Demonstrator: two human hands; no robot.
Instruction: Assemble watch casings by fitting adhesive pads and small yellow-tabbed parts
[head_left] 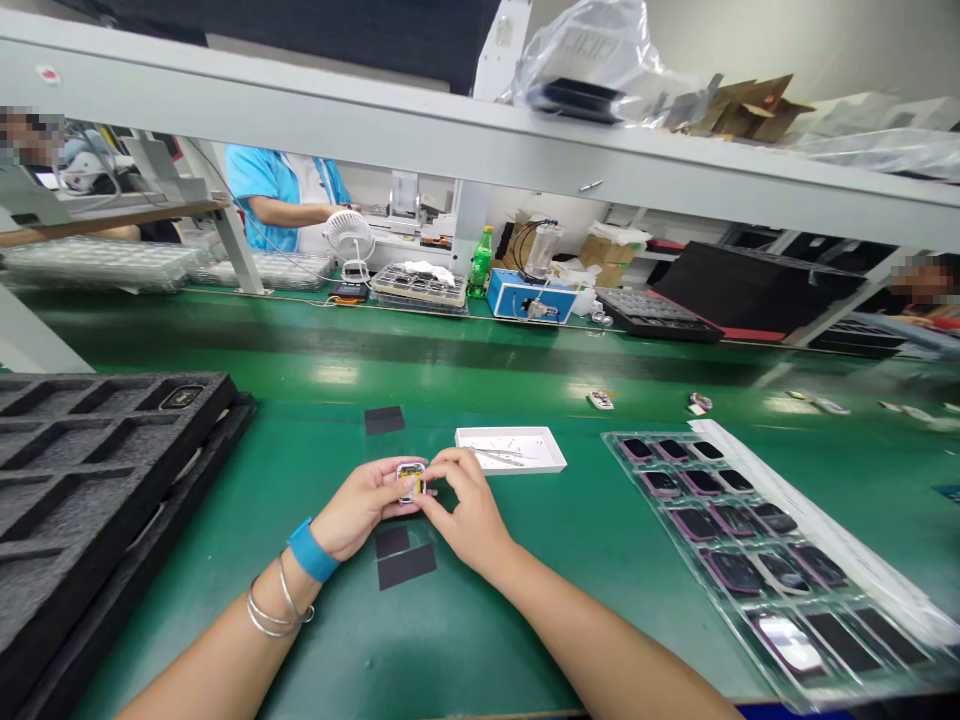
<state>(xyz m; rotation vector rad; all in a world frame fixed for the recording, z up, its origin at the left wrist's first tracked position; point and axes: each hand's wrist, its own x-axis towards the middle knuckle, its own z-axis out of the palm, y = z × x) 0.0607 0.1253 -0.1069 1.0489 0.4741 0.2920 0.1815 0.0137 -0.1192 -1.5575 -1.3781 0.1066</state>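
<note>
My left hand (360, 505) grips a small pink-edged device (410, 480) with a yellow part showing inside it. My right hand (466, 510) meets it from the right, fingertips pinched on the device's top edge. Both hands hover over the green table (525, 600), just above two dark rectangular pads (405, 565). A blue band and silver bangles sit on my left wrist. Right behind the hands lies a shallow white tray (544, 460) with tweezers (499, 456) in it.
A clear blister tray (885, 660) of several pink-rimmed dark screens lies at right. Black foam trays (82, 470) fill the left. Another dark pad (384, 419) lies farther back. Across the belt stand a fan (349, 240), a green bottle (481, 262), a blue box (525, 298), and a person in blue (277, 195).
</note>
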